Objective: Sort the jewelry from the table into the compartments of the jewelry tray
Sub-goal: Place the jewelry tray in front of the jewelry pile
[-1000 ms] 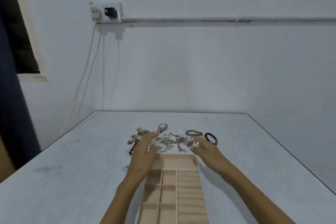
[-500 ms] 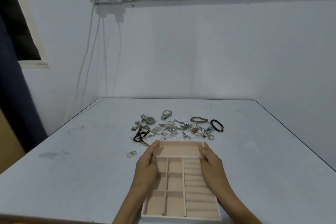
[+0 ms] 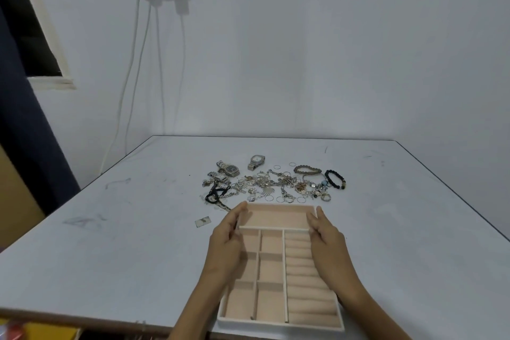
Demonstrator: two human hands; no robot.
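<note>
A pink jewelry tray (image 3: 276, 215) with a white rim lies at the table's near edge, its compartments bare. My left hand (image 3: 226, 248) grips its left wall and my right hand (image 3: 328, 248) grips its right wall. Just beyond the tray sits a heap of jewelry (image 3: 271, 185): chains, rings and pendants. Two watches (image 3: 256, 161) lie at the heap's far side. A beaded bracelet (image 3: 307, 169) and a black bead bracelet (image 3: 334, 179) lie at its right end, a black cord piece (image 3: 214, 194) at its left.
The white table (image 3: 110, 229) backs onto a white wall. A small clear scrap (image 3: 202, 221) lies left of the tray. Cables (image 3: 132, 69) hang from a wall socket at upper left. A dark curtain (image 3: 24, 146) stands at the left.
My hands came back from the jewelry heap and took hold of the tray's two sides. The view tilted down, so the tray's full length shows.
</note>
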